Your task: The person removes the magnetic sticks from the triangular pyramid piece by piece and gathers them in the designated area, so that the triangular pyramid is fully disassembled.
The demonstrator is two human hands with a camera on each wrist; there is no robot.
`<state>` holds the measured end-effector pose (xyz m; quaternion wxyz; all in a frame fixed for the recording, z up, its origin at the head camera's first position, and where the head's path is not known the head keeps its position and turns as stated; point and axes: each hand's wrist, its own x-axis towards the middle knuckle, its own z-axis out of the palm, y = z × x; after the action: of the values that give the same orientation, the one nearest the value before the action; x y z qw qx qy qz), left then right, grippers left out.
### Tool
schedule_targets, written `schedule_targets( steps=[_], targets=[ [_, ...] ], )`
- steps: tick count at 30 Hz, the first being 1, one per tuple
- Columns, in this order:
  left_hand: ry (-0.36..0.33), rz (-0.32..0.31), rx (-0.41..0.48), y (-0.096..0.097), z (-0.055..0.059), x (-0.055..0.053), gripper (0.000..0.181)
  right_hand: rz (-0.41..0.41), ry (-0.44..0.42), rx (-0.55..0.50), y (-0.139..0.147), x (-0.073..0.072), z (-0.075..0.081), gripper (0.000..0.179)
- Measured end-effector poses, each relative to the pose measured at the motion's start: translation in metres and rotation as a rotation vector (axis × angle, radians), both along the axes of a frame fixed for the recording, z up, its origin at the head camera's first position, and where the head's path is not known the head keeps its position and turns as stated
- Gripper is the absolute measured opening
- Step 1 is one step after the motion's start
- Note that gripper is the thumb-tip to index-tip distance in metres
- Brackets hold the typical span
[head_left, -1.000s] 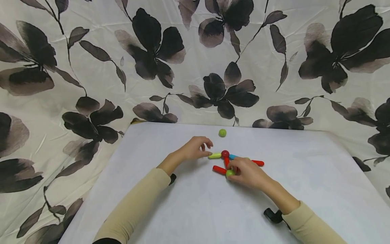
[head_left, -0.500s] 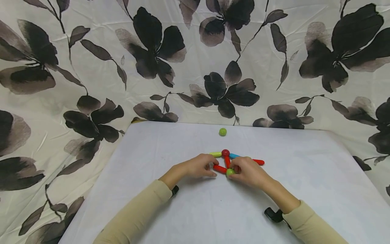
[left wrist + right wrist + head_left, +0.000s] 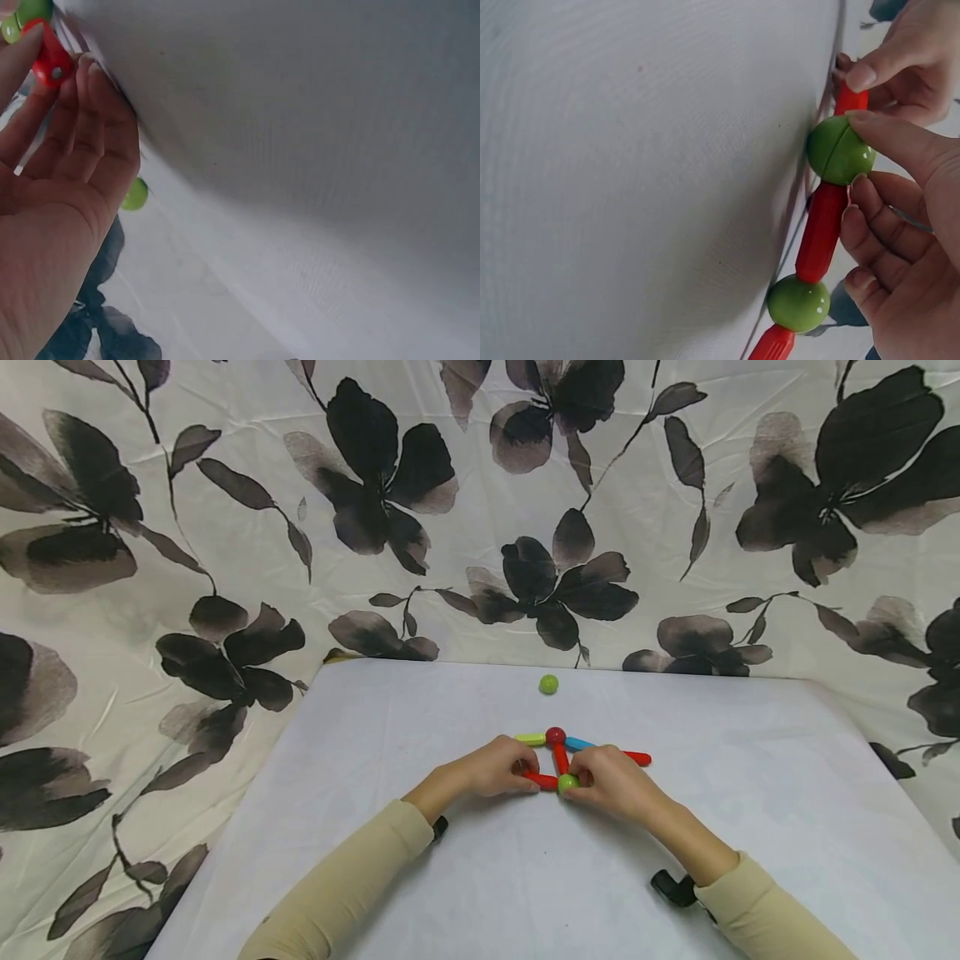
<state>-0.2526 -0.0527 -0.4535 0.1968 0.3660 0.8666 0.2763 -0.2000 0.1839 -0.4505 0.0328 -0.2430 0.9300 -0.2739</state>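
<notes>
My left hand [image 3: 498,768] pinches the outer end of a red rod [image 3: 550,782] between thumb and fingers; the left wrist view shows a small metallic dot on that red rod's tip [image 3: 56,73]. The rod's inner end meets a green ball [image 3: 840,150], which my right hand [image 3: 611,783] pinches. Another red rod [image 3: 561,758] runs from this ball to a red ball [image 3: 555,737]. In the right wrist view, a further red rod [image 3: 821,232] links the pinched ball to a second green ball [image 3: 799,302], hidden behind my right hand in the head view.
A yellow-green rod [image 3: 531,740] and a blue rod [image 3: 579,743] extend from the red ball. One red rod [image 3: 637,758] sticks out right of my right hand. Near the back edge of the white table [image 3: 420,693] lies a loose green ball [image 3: 549,684]. Floral cloth [image 3: 465,510] hangs behind.
My left hand has come nearer, away from the yellow-green rod, and now pinches the red rod. That rod has turned to lie straighter across. My right hand keeps its place on the green ball.
</notes>
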Motion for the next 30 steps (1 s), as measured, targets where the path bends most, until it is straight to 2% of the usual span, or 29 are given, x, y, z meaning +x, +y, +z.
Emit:
schedule_targets(
  steps=[19,30],
  targets=[
    [-0.021,0.019,-0.034,-0.0004,0.0021,0.0018,0.010,0.007,-0.016,-0.020,-0.0015,-0.0019,-0.0019,0.017],
    [-0.031,0.000,-0.024,-0.0010,0.0059,0.0031,0.013,-0.008,-0.046,-0.028,-0.0045,-0.0017,-0.0006,0.015]
  ],
)
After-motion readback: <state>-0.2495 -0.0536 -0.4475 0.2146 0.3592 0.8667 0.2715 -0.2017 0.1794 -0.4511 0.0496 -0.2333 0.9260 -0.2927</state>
